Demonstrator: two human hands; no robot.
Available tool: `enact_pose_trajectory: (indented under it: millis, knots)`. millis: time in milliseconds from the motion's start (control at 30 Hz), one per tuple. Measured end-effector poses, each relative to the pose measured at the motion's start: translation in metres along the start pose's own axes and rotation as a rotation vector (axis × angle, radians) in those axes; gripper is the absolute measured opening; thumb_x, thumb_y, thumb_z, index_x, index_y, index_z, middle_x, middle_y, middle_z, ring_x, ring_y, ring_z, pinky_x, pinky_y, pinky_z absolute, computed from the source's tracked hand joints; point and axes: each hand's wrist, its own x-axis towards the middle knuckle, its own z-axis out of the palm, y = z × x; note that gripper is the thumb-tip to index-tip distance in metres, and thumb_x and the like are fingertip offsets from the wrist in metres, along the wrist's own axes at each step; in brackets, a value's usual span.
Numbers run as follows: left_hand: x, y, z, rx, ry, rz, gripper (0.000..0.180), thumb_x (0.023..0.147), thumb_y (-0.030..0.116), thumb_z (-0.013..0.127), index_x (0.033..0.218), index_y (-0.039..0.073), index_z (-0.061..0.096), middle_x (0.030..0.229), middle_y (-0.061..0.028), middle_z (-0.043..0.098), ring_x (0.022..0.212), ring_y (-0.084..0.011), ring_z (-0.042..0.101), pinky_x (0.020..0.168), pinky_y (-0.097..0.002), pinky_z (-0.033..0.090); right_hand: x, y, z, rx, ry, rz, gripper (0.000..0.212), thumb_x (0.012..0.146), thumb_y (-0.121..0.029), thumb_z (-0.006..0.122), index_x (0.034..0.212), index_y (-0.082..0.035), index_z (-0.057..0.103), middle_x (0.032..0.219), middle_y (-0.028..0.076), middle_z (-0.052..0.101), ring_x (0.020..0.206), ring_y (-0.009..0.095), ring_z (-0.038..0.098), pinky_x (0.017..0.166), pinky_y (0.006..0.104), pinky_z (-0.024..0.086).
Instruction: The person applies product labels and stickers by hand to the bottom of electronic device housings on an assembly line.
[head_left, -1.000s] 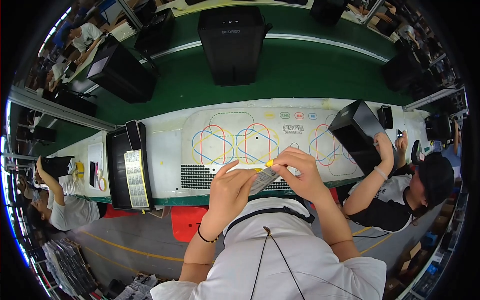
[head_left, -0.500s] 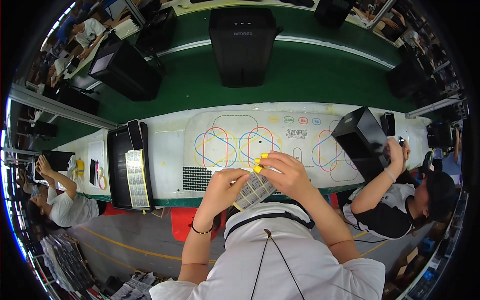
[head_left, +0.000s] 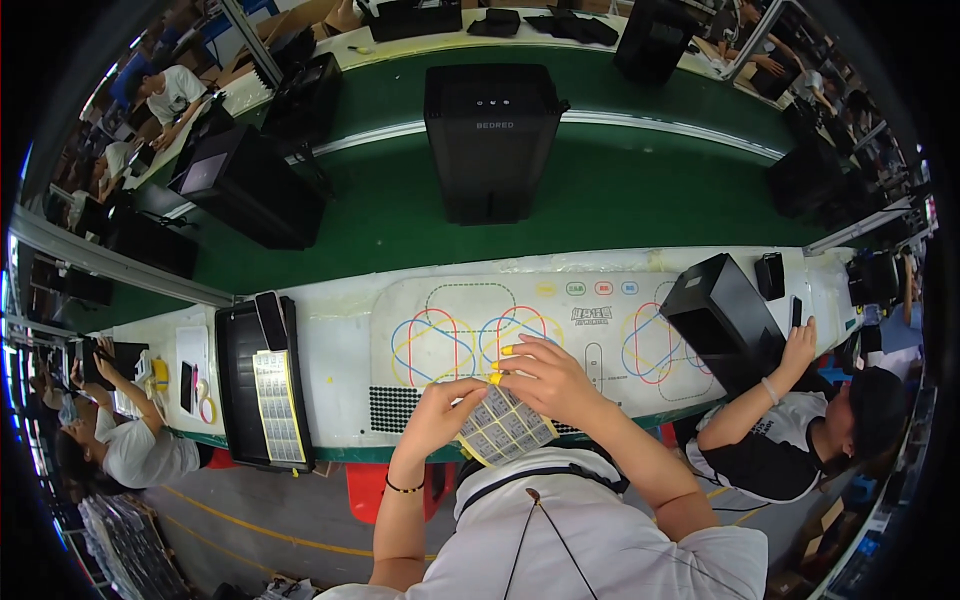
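Observation:
My left hand (head_left: 438,415) grips the near left edge of a sheet of grey stickers (head_left: 505,427) held over the front edge of the white workbench (head_left: 340,345). My right hand (head_left: 548,378), with yellow finger cots on two fingertips, pinches at the top of the same sheet. Under the hands lies a white mat with coloured looping lines (head_left: 480,330).
A black tray (head_left: 235,385) with another sticker sheet (head_left: 275,405) and a phone sits to the left. A black box (head_left: 715,315) stands on the right, touched by a seated co-worker's hand (head_left: 800,345). Black tower units (head_left: 490,135) ride the green conveyor behind.
Both hands and the sticker sheet have shifted slightly left and lower toward me. The co-worker on the right now reaches to the black box.

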Motion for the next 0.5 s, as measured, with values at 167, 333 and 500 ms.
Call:
enact_pose_trajectory:
  millis: [167, 333, 500]
  knots:
    - [0.010, -0.017, -0.003, -0.054, -0.007, -0.040, 0.016, 0.092, 0.010, 0.060, 0.098, -0.004, 0.066, 0.078, -0.0080, 0.067, 0.069, -0.0089, 0.054, 0.064, -0.0255, 0.046, 0.002, 0.004, 0.005, -0.010, 0.066, 0.017, 0.012, 0.072, -0.010, 0.069, 0.084, -0.010, 0.068, 0.105, 0.002, 0.065, 0.106, 0.024, 0.057, 0.098, 0.0414, 0.047]
    - [0.019, -0.078, -0.023, -0.350, 0.143, -0.258, 0.015, 0.094, 0.012, 0.058, 0.097, -0.001, 0.066, 0.082, 0.0034, 0.063, 0.073, -0.0036, 0.053, 0.065, -0.0204, 0.041, 0.018, 0.021, 0.001, 0.235, 0.115, 0.098, 0.009, 0.076, -0.008, 0.071, 0.084, -0.007, 0.067, 0.108, 0.005, 0.064, 0.106, 0.026, 0.057, 0.096, 0.0402, 0.046]
    - [0.010, -0.180, -0.067, -0.123, 0.224, -0.337, 0.015, 0.091, 0.012, 0.060, 0.098, -0.001, 0.065, 0.076, -0.0012, 0.066, 0.067, -0.0108, 0.059, 0.062, -0.0261, 0.045, 0.083, 0.068, -0.065, 0.348, 0.560, 0.272, 0.012, 0.082, -0.002, 0.067, 0.094, -0.001, 0.064, 0.119, 0.014, 0.058, 0.116, 0.024, 0.054, 0.099, 0.0357, 0.040]
